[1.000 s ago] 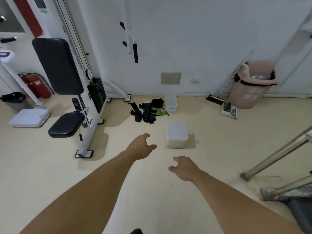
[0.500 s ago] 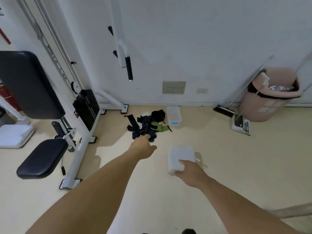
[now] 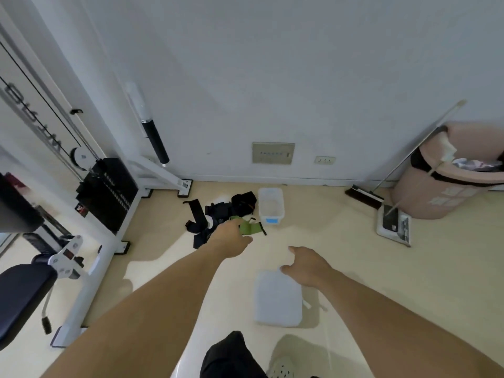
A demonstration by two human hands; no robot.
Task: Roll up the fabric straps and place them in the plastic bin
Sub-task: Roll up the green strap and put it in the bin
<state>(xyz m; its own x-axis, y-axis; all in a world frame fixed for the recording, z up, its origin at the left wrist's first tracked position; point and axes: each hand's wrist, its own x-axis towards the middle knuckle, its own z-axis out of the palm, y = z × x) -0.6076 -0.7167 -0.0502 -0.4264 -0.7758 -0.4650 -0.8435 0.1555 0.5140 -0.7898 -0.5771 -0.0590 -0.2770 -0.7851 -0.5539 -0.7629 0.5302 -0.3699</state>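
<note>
I see the green strap [image 3: 249, 228] just left of the clear plastic bin [image 3: 270, 205], long axis running toward it, atop the black straps [image 3: 218, 214]. My left hand [image 3: 230, 241] touches it, grip hidden; right hand [image 3: 306, 266] hangs slack, farther off. Bin's blue label unreadable

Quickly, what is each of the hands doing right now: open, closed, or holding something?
Left hand: reaches over the green strap; its fingers are hidden, so the state cannot be told.
Right hand: open, holding nothing, above the white lid.
</note>
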